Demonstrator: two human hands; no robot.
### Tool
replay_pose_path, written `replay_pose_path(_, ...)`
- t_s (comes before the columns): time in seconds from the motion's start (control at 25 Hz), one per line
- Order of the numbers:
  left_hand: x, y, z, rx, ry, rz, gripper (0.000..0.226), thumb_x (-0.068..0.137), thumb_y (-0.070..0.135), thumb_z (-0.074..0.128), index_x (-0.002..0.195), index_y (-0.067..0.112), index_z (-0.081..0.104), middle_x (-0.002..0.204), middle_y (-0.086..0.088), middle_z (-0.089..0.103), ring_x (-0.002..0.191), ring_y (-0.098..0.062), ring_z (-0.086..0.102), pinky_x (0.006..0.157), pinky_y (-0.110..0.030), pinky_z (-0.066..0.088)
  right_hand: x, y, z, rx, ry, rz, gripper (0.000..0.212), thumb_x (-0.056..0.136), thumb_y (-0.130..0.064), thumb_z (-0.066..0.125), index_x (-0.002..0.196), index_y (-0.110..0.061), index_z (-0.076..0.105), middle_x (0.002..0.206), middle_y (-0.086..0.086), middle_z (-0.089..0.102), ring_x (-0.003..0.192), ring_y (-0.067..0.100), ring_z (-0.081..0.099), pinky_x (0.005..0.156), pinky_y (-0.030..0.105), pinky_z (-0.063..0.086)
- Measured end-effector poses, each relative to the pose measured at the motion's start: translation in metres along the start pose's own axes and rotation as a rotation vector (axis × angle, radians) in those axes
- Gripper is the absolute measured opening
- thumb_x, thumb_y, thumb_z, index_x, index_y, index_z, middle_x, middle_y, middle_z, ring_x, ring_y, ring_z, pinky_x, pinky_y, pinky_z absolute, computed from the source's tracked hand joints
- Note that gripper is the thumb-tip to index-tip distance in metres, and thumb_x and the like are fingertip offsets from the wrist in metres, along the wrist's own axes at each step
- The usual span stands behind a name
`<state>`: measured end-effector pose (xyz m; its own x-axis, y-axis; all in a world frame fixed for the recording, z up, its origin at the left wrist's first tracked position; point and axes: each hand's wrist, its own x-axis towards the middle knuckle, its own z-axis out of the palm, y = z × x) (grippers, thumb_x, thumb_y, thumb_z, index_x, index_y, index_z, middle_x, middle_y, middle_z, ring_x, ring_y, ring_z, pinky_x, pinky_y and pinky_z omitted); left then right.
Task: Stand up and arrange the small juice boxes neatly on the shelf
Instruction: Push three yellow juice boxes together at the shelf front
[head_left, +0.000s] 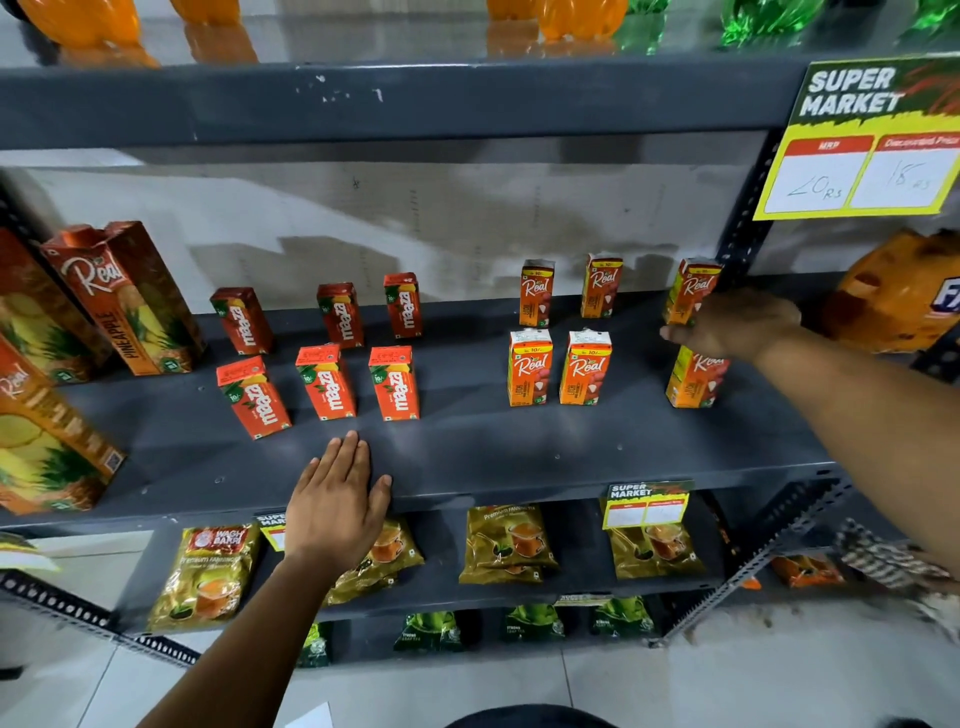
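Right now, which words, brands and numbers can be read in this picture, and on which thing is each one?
"maaza", "10/-": six small red juice boxes.
"Real", "10/-": small orange juice boxes.
"Real", "PINEAPPLE": tall carton.
"SUPER MARKET", "MRP", "20 Rs", "18 Rs": price sign.
"WAGH BAKRI", "Premium": gold tea packet.
"SUPER MARKET": small shelf tag; its prices are unreadable.
Green packets: too small.

Tall pineapple cartons (130, 301) stand at left. Tea packets (208, 577) lie on the lower shelf. Price sign (862, 140) hangs upper right.
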<state>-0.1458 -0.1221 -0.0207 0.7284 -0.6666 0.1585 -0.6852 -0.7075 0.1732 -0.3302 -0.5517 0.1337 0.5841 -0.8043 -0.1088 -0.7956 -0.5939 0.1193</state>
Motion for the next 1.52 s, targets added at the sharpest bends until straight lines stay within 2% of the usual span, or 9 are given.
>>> replay_pose_path(0.12,-0.003,0.014,-0.007,-0.155,0.028,0.002,0.074,0.089,0.056,0.021,0.141,0.007,0.041,0.151,-0.014,0.038,0.142,-0.03,0.027,0.114,-0.045,0.024,-0.004,0.019,-0.006,0.24,-0.04,-0.099,0.111,0.05,-0.094,0.047,0.134,-0.021,0.05,0.138,0.009,0.056,0.12,0.031,0.055,0.096,0.04,0.047)
replay_pose_path(0.2,0.0,0.041,-0.015,-0.231,0.045,0.082,0.072,0.089,0.058,0.033,0.142,0.009,0.039,0.151,-0.011,0.038,0.141,-0.029,0.027,0.115,-0.044,0.024,-0.014,0.042,-0.006,0.532,-0.13,-0.172,0.11,0.056,-0.063,0.078,0.146,-0.019,0.032,0.149,0.015,0.041,0.131,0.032,0.045,0.103,0.036,0.039)
replay_pose_path(0.32,0.027,0.095,-0.032,-0.507,-0.064,0.072,0.083,0.083,0.05,0.064,0.148,0.019,0.022,0.157,-0.002,0.024,0.143,-0.022,0.022,0.116,-0.04,0.023,-0.026,0.074,0.015,0.95,-0.192,-0.147,0.146,0.029,-0.051,0.094,0.151,-0.023,0.017,0.152,0.015,0.034,0.13,0.033,0.045,0.095,0.041,0.045)
replay_pose_path(0.48,0.087,0.146,-0.042,-0.893,-0.218,-0.082,0.109,0.069,0.036,0.083,0.151,0.024,0.011,0.158,-0.001,0.024,0.142,-0.022,0.025,0.112,-0.041,0.029,-0.031,0.074,0.048,1.346,-0.214,-0.089,0.077,0.078,0.0,0.07,0.143,-0.019,0.035,0.146,0.013,0.043,0.122,0.028,0.052,0.086,0.04,0.048)
replay_pose_path(0.64,0.123,0.165,-0.032,-1.033,-0.287,-0.043,0.114,0.062,0.014,0.088,0.149,0.018,0.014,0.137,0.003,0.044,0.127,-0.016,0.043,0.104,-0.036,0.038,-0.024,0.057,0.078,1.117,-0.077,-0.082,0.044,0.085,-0.008,0.068,0.126,-0.013,0.055,0.13,0.012,0.059,0.113,0.023,0.057,0.096,0.039,0.045)
replay_pose_path(0.84,0.148,0.174,-0.005,-1.173,-0.224,-0.018,0.101,0.054,0.001,0.09,0.136,0.018,0.033,0.115,0.009,0.055,0.103,-0.006,0.057,0.088,-0.027,0.049,-0.086,0.064,0.101,1.076,0.56,0.087,0.041,0.084,-0.023,0.07,0.122,-0.012,0.06,0.115,-0.001,0.059,0.111,0.018,0.056,0.095,0.032,0.041)
replay_pose_path(1.0,0.157,0.166,0.011,-1.195,-0.218,0.056,0.089,0.049,0.009,0.093,0.125,0.016,0.046,0.115,0.001,0.063,0.105,-0.01,0.063,0.089,-0.031,0.053,-0.126,0.089,0.13,0.563,0.103,-0.286,0.085,0.06,-0.051,0.082,0.137,-0.039,0.046,0.142,-0.019,0.04,0.127,0.007,0.041,0.106,0.035,0.037)
replay_pose_path(1.08,0.157,0.164,0.01,-1.204,-0.24,0.06,0.079,0.052,0.003,0.091,0.118,0.019,0.049,0.109,0.005,0.064,0.097,0.002,0.064,0.081,-0.018,0.052,-0.122,0.094,0.127,0.419,-0.036,-0.334,0.087,0.065,-0.038,0.084,0.14,-0.045,0.039,0.147,-0.024,0.033,0.125,0.003,0.042,0.101,0.028,0.042)
replay_pose_path(1.52,0.162,0.168,-0.009,-1.127,-0.338,0.002,0.067,0.057,-0.003,0.087,0.111,0.017,0.052,0.093,0.014,0.061,0.08,0.006,0.058,0.061,-0.006,0.047,-0.026,0.063,0.04,0.599,-0.002,-0.469,0.051,0.085,-0.03,0.067,0.132,-0.019,0.053,0.127,0.002,0.06,0.11,0.015,0.058,0.095,0.03,0.044)
